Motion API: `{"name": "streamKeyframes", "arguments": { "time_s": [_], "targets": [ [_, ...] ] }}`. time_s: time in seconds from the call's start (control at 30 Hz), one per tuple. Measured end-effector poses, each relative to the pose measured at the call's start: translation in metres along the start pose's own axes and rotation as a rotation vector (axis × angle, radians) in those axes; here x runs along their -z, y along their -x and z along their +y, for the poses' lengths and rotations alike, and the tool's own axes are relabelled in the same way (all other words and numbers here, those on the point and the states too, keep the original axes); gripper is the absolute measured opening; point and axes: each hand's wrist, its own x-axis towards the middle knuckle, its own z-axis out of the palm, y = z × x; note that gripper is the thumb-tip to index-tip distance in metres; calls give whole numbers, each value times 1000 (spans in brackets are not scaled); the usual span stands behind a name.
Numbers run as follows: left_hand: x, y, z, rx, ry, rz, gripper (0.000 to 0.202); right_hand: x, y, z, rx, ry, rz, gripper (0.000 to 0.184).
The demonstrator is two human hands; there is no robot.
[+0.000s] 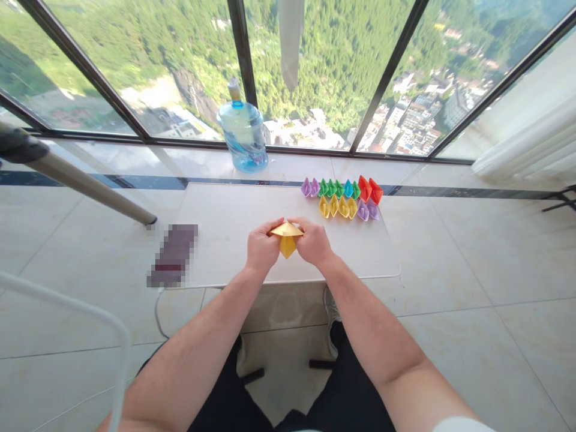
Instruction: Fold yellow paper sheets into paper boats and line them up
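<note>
A partly folded yellow paper [287, 245] is held up over the low white table [225, 240], in front of me. My left hand [263, 245] grips its left corner, fingers closed. On the other side, my right hand [314, 241] pinches the right corner in the same way. The paper has a wide pointed flap on top and a narrower point hanging below. Beyond my right hand, folded paper boats stand in two rows: purple, green, blue and red ones [370, 191] at the back, yellow ones [333, 207] and purple ones [368, 210] in front.
A blue water jug [243, 138] stands by the window beyond the table. A blurred-out dark flat object [174, 255] lies at the table's left edge, with a cable below it. A slanted pole [90, 174] reaches in from the left, and a white curved tube [90, 306] crosses nearer me.
</note>
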Motion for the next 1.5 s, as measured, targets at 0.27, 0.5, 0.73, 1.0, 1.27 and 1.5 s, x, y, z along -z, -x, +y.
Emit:
{"name": "streamKeyframes", "arguments": {
  "time_s": [0.27,0.5,0.73,1.0,1.27,1.5],
  "targets": [
    [-4,5,1,-29,-205,0,21,-8,4,-6,-11,242,-29,36],
    [-3,11,7,-128,-504,-27,14,-11,8,-15,-11,435,-52,40],
    [-6,10,1,-169,-339,13,30,-14,8,-18,-80,391,39,29],
    [-13,14,-8,-111,-79,-80,62,-17,2,-13,-113,232,272,26],
    [-14,14,1,64,375,-274,76,-14,2,-9,39,210,305,26],
    [-11,11,8,260,530,-114,70,-20,4,-6,116,128,365,45]
  ]
}}
